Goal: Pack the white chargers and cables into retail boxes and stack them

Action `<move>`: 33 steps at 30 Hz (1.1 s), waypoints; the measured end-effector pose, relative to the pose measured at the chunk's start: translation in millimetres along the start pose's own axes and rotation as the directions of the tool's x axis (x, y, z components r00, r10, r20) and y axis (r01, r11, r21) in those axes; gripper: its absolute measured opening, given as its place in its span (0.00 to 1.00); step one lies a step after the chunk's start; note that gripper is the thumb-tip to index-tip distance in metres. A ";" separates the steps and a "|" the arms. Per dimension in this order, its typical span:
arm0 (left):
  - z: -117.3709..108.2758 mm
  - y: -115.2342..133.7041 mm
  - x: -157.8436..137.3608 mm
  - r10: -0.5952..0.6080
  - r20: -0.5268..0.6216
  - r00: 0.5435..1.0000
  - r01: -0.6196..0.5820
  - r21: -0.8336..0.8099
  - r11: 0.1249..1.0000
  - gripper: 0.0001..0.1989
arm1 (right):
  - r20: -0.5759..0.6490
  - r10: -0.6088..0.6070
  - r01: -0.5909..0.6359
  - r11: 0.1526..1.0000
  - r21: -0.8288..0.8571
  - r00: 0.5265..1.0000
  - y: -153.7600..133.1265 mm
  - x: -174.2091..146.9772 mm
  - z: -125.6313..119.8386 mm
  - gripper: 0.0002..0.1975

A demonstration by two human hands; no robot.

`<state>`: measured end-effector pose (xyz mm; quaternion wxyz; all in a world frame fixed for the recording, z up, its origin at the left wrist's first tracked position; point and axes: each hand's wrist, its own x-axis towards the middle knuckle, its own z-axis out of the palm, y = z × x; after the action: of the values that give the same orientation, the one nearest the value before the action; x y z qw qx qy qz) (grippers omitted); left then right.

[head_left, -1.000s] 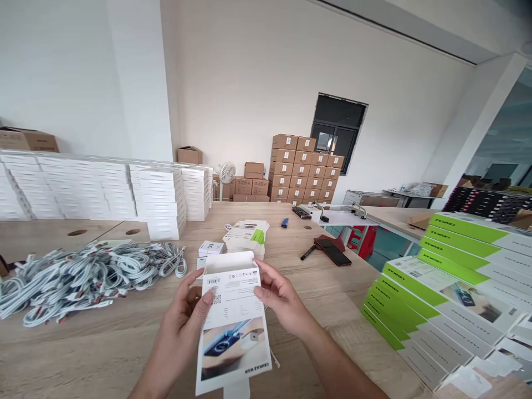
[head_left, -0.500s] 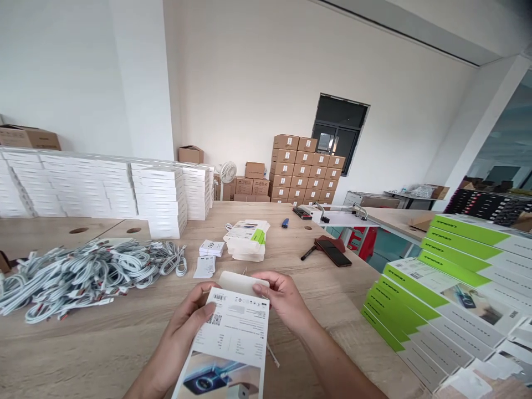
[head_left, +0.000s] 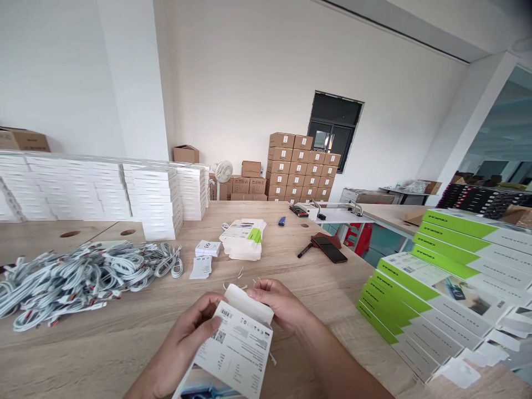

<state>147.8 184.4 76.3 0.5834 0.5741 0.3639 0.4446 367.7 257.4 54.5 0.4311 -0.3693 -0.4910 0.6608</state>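
Observation:
A white printed carton point(head_left: 239, 343) with a barcode, a QR code and a charger picture lies tilted between my hands, its end flap standing up at the far end. My left hand point(head_left: 195, 327) is closed on the carton's left edge, thumb over the printed face. With thumb and fingers, my right hand point(head_left: 274, 302) pinches the flap at its right corner. A bit of white cord shows on the table just beyond the flap. Whether anything is inside the carton is hidden.
A heap of white cables point(head_left: 95, 277) spreads on the left, before stacked white boxes point(head_left: 153, 199). Ahead are small cards point(head_left: 206, 248), flat cartons point(head_left: 241, 239), a blue cutter point(head_left: 281, 221), a marker point(head_left: 305, 250) and a phone point(head_left: 330, 249). Green-white boxes point(head_left: 419, 310) are piled right.
The carton has turned slightly clockwise and its flap now slants down to the right. Both hands still hold it. The whole view has shifted a little.

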 end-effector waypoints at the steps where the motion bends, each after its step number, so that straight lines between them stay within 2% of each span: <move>1: 0.4 -0.1 -0.2 0.001 0.011 1.000 -0.001 0.003 1.000 0.15 | 0.030 0.041 -0.041 0.999 0.022 0.999 0.9 -0.1 -0.3 0.19; 3: 0.8 -0.8 -0.1 -0.004 0.025 1.000 0.004 0.003 1.000 0.15 | 0.073 0.082 -0.082 0.997 0.002 0.994 1.9 -0.9 -0.2 0.21; 5: 0.8 -2.0 0.3 -0.021 0.037 0.999 0.021 -0.011 1.000 0.16 | 0.081 0.075 -0.067 0.993 -0.095 0.994 1.8 -2.4 0.8 0.19; 8: 0.7 -3.9 0.7 -0.051 0.015 0.999 0.051 -0.044 0.998 0.19 | 0.089 -0.010 0.031 0.973 -0.229 0.996 0.3 -5.2 3.8 0.17; 14: -0.6 -3.0 1.3 -0.068 -0.067 0.995 0.066 -0.035 0.997 0.28 | 0.133 -0.177 0.213 0.914 -0.345 0.975 -1.5 -9.4 10.2 0.14; 21: -0.7 -4.5 1.5 -0.083 -0.056 0.995 0.078 -0.076 0.994 0.24 | 0.102 -0.164 0.191 0.905 -0.379 0.981 1.2 -11.0 11.9 0.15; 24: -1.6 -7.8 2.3 -0.072 -0.056 0.996 0.066 -0.097 0.993 0.21 | 0.126 -0.170 0.205 0.913 -0.352 0.977 -0.8 -11.1 11.2 0.16; 27: -5.0 -11.2 4.5 -0.055 -0.142 0.988 0.030 -0.173 0.985 0.19 | 0.172 -0.165 0.209 0.936 -0.282 0.971 -5.2 -10.1 8.0 0.17; 29: -8.1 -12.5 5.9 -0.048 -0.215 0.975 0.004 -0.200 0.980 0.19 | 0.162 -0.162 0.200 0.946 -0.254 0.973 -7.7 -8.8 5.1 0.16; 33: -11.9 -11.6 5.8 -0.052 -0.216 0.975 0.017 -0.163 0.986 0.20 | 0.119 -0.170 0.196 0.942 -0.271 0.978 -9.3 -8.5 2.3 0.15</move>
<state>139.8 194.7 64.4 0.5915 0.4661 0.3992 0.5230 370.6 250.1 64.7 0.4102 -0.3481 -0.6319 0.5579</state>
